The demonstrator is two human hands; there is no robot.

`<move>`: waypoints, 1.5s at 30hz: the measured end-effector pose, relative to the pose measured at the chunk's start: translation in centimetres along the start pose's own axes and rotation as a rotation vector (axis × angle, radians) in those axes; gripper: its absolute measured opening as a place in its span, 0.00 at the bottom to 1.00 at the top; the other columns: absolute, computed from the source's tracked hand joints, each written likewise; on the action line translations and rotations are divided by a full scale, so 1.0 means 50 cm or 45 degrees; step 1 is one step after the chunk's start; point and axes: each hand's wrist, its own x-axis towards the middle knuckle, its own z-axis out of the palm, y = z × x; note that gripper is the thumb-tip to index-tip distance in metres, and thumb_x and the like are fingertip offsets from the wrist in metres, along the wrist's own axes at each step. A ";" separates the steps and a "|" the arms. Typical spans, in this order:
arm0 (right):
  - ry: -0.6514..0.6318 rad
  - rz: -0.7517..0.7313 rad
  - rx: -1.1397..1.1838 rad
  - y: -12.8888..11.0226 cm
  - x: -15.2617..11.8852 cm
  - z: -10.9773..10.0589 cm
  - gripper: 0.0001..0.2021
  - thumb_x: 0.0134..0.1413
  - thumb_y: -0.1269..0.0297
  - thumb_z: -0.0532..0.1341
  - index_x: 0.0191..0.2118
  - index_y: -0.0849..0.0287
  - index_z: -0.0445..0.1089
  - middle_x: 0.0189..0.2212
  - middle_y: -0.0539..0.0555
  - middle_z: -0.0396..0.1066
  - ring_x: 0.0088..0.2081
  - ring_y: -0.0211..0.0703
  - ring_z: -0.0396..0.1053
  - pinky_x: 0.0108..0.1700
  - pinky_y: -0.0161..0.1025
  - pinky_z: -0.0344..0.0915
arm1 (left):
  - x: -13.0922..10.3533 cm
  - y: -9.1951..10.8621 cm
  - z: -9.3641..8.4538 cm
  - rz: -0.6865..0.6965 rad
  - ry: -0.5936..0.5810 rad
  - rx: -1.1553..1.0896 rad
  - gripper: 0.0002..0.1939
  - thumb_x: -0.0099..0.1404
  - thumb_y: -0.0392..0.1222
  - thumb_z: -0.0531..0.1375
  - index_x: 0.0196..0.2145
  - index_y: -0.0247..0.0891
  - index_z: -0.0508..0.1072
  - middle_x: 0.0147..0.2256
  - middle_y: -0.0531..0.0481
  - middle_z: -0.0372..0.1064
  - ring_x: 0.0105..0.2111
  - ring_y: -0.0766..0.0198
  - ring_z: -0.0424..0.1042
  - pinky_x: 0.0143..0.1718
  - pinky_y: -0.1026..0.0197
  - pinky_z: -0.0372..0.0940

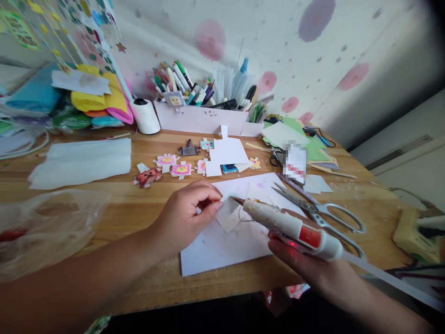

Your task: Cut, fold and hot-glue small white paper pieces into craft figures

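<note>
My left hand [193, 208] is over the left part of a white sheet [208, 255], its thumb and fingertips pressed together at the edge of a small pale paper piece [229, 218]. Whether the fingers pinch that piece is hard to make out. In my right hand [306, 269] is a white glue gun [278, 220] with a red patch and a lit red light. Its nozzle points left, a short way from my left fingertips. A clear glue stick [389, 278] sticks out of its rear. Metal scissors [323, 215] lie open beyond the gun.
Small coloured paper figures [181, 170] and white cutouts [229, 152] lie behind the sheet. A pen-filled white box [205, 119] stands against the wall, beside a thread spool [146, 116]. White paper [83, 157] and a plastic bag [52, 227] are at left, a power strip [413, 232] at right.
</note>
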 end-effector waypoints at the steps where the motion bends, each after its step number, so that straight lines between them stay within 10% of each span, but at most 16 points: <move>1: 0.016 -0.019 -0.030 -0.001 0.001 0.001 0.16 0.55 0.65 0.59 0.50 0.47 0.67 0.36 0.53 0.74 0.35 0.50 0.73 0.25 0.41 0.70 | -0.001 0.001 0.001 0.004 0.004 -0.010 0.06 0.62 0.35 0.56 0.28 0.38 0.71 0.31 0.50 0.70 0.34 0.64 0.69 0.35 0.61 0.64; 34: -0.049 0.003 -0.117 -0.003 -0.009 0.018 0.06 0.54 0.65 0.57 0.37 0.52 0.69 0.26 0.51 0.70 0.25 0.44 0.69 0.24 0.38 0.66 | -0.005 -0.001 0.004 -0.321 0.010 -0.485 0.08 0.63 0.41 0.58 0.27 0.37 0.71 0.30 0.52 0.69 0.32 0.66 0.69 0.34 0.62 0.65; 45: -0.004 0.091 -0.100 -0.008 -0.007 -0.002 0.15 0.55 0.66 0.57 0.49 0.49 0.67 0.36 0.52 0.72 0.36 0.48 0.72 0.29 0.40 0.68 | -0.002 -0.001 0.004 -0.341 0.009 -0.396 0.09 0.62 0.40 0.58 0.25 0.37 0.70 0.27 0.54 0.67 0.29 0.66 0.66 0.33 0.63 0.62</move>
